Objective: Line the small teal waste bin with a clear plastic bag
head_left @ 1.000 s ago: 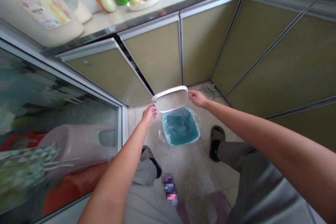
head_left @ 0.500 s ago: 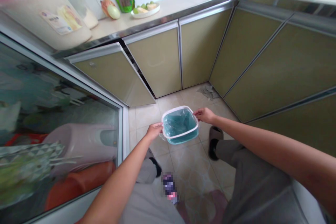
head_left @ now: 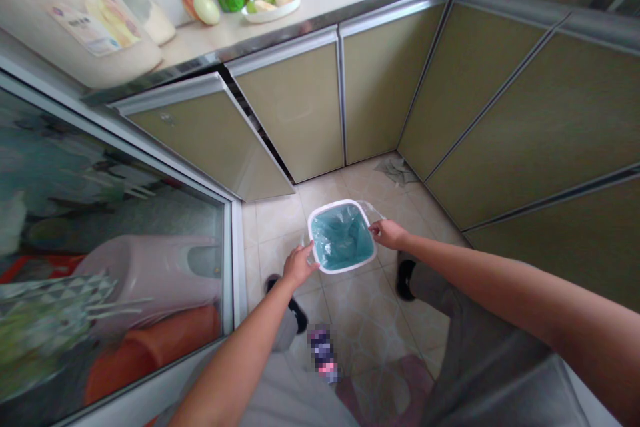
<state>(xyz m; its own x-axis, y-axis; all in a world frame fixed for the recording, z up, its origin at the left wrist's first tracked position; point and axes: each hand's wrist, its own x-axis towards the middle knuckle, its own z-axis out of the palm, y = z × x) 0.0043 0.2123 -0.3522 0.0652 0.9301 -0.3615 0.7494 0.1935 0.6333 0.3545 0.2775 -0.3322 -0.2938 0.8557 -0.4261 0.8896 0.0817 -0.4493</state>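
Note:
A teal trash bin with a white rim point(head_left: 345, 271) is held between my hands over the tiled floor, its mouth facing up toward me. A clear plastic bag point(head_left: 343, 235) lines its inside, and loose film sticks out past the rim at the left and the far right. My left hand point(head_left: 299, 265) is closed on the bin's left rim, thumb on the near side. At the right rim, my right hand point(head_left: 391, 234) has its fingers pinched at the edge, with bag film beside them. Whether the bin's base touches the floor is hidden.
Cabinets point(head_left: 293, 107) stand ahead and to the right; one cabinet door point(head_left: 210, 140) is ajar. A grey cloth point(head_left: 397, 171) lies in the floor corner. A glass door point(head_left: 165, 227) is at my left. On the counter are a plate of fruit point(head_left: 273, 10) and a large container point(head_left: 85, 20).
The bin has tipped so its mouth faces me more and its outer near wall is out of sight. My left hand has moved nearer along the rim; my right hand is slightly lower.

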